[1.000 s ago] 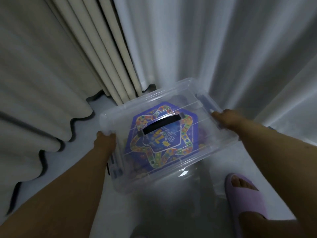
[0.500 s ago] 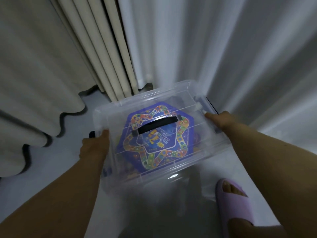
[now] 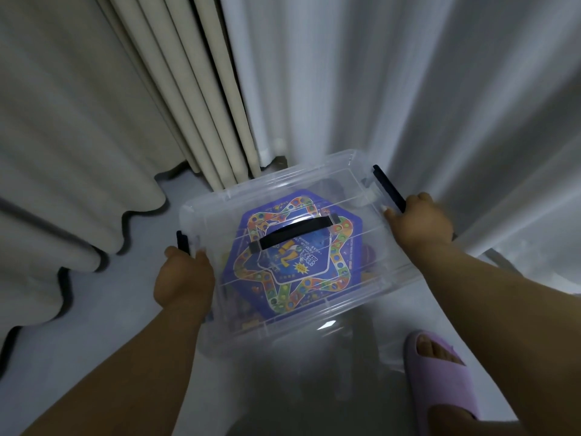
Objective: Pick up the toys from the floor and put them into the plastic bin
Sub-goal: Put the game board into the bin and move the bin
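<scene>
Gripping both ends, left hand [image 3: 184, 278] and right hand [image 3: 419, 223] have carried the plastic bin [image 3: 345, 184] nearer the curtains [image 3: 377, 89].

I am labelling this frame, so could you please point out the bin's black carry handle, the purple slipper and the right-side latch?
black carry handle [image 3: 295, 231], head view, middle of the strap.
purple slipper [image 3: 440, 380], head view, top band.
right-side latch [image 3: 388, 187], head view, middle of the black clip.

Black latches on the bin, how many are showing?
2: one latch at the plastic bin's right end by the right hand, one at its left end above the left hand.
</scene>
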{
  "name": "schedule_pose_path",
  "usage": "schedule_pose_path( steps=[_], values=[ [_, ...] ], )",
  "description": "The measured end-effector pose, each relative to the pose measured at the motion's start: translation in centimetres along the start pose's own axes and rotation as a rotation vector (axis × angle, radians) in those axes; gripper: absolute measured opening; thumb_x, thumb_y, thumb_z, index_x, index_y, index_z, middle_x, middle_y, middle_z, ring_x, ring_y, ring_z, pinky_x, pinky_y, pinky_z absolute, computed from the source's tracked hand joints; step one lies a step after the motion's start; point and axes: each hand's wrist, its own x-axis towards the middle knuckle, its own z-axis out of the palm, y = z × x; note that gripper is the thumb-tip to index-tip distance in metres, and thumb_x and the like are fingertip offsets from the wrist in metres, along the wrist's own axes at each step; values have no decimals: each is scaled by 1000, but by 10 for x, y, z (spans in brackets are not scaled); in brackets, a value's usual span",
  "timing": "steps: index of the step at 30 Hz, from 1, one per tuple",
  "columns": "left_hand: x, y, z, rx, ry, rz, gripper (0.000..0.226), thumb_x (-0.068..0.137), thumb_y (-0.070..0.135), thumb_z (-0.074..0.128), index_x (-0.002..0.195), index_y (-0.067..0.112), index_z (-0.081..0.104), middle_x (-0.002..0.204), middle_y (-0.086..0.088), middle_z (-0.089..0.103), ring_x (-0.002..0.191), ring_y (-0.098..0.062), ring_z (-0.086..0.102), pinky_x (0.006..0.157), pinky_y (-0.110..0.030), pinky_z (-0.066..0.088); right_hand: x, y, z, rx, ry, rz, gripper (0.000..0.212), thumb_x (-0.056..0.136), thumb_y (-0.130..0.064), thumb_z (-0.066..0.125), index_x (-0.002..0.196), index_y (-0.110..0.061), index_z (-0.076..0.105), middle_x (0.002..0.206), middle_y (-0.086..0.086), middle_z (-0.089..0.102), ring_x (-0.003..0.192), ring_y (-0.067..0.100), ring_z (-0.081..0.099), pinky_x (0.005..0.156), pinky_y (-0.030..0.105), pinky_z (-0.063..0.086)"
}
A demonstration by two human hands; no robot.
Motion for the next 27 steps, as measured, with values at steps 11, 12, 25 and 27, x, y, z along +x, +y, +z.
schedule_pose_path(
  steps=[11, 12, 25, 27],
  values=[
    [36, -10, 1, -277, -330, -176, 47, 91, 46, 53, 69, 4, 55, 68, -13, 55, 61, -24, 51, 53, -28, 36, 45, -10, -11, 624, -516, 377, 47, 82, -44, 67, 98, -1, 60, 76, 15, 58, 62, 27, 55, 53, 30, 46],
    [36, -9, 4, -259, -310, -187, 49, 91, 47, 52, 70, 3, 55, 67, -12, 55, 60, -24, 51, 51, -27, 35, 47, -11, -7, 592, -508, 371, 48, 81, -47, 67, 94, -1, 61, 74, 14, 57, 62, 27, 54, 53, 30, 46],
    [16, 30, -113, -132, -248, -276, 52, 92, 55, 43, 79, 5, 55, 68, -5, 52, 60, -18, 49, 49, -25, 35, 39, -58, -119, 278, -387, 243, 60, 84, -59, 55, 102, -3, 64, 84, 15, 58, 77, 32, 52, 69, 31, 40],
    [8, 37, -149, -149, -243, -291, 53, 92, 55, 43, 75, 6, 53, 69, -7, 55, 61, -21, 51, 52, -27, 37, 35, -74, -152, 270, -401, 219, 58, 84, -60, 55, 100, -5, 65, 83, 15, 59, 76, 32, 53, 69, 30, 40]
  ],
)
